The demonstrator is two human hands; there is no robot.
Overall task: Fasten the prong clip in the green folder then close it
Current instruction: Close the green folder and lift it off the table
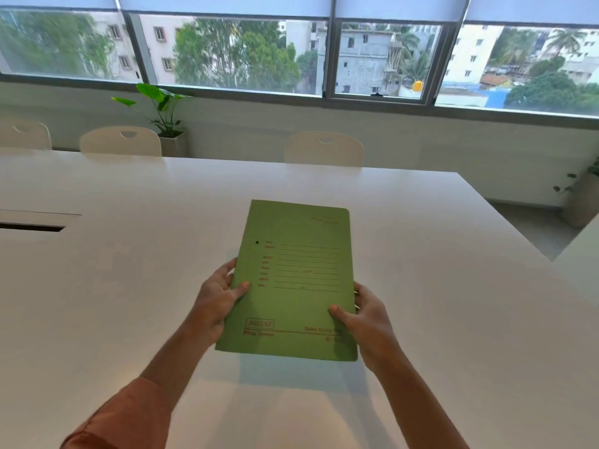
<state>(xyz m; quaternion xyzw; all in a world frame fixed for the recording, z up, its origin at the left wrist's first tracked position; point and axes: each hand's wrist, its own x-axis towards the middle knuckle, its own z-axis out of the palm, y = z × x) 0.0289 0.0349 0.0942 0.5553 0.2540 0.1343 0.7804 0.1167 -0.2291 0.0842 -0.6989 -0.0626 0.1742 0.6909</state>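
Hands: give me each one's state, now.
Left hand: gripping the green folder's left edge.
Right hand: gripping its right edge.

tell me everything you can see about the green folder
The green folder looks like matte card, closed, front cover up, printed with red ruled lines, small illegible labels and a boxed logo near the bottom. A dark dot sits near its left edge. It is held above the white table, casting a shadow, left hand and right hand gripping its side edges, thumbs on top.
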